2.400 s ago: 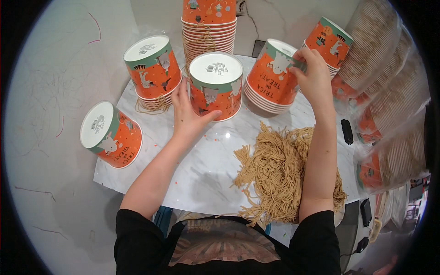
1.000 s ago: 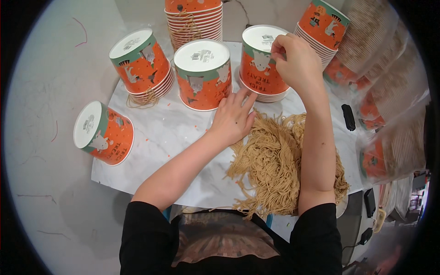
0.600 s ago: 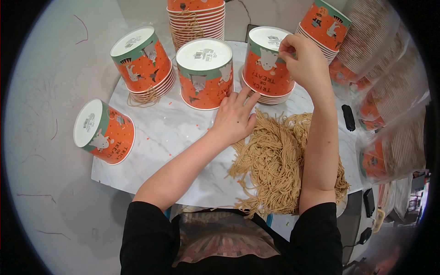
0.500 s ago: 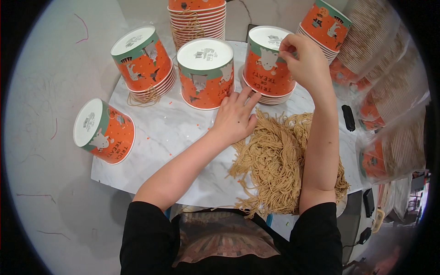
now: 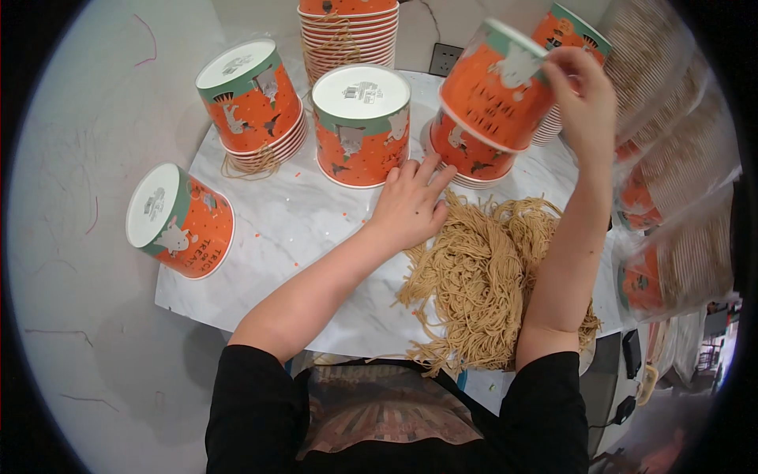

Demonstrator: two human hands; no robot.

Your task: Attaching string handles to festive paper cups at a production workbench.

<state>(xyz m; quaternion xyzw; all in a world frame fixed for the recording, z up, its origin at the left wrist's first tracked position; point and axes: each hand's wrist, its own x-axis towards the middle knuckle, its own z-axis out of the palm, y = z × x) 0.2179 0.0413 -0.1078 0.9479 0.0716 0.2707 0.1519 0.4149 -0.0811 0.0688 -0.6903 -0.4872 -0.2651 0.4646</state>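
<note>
My right hand (image 5: 586, 103) pinches the rim edge at the base of an upside-down orange and green paper bucket (image 5: 493, 91), lifted and tilted, slightly blurred. Under it the remaining stack of nested buckets (image 5: 470, 154) stands inverted on the table, its top partly hidden. My left hand (image 5: 407, 204) lies with fingers stretched out, fingertips between that stack's lower rims and a single upturned bucket (image 5: 359, 146). Just to the right of my left hand spreads a pile of tan cords (image 5: 474, 272), partly under my right forearm.
Another inverted bucket (image 5: 209, 233) stands at the table's left edge. A short stack (image 5: 249, 103) with cord loops at its base is behind it. A tall stack (image 5: 355, 43) rises at the back. Plastic-wrapped bucket stacks (image 5: 671, 189) line the right side. A wall socket (image 5: 446, 59) is behind.
My right hand has moved up and right, raising the top bucket from its stack and exposing the one beneath. My left hand has stayed nearly in place.
</note>
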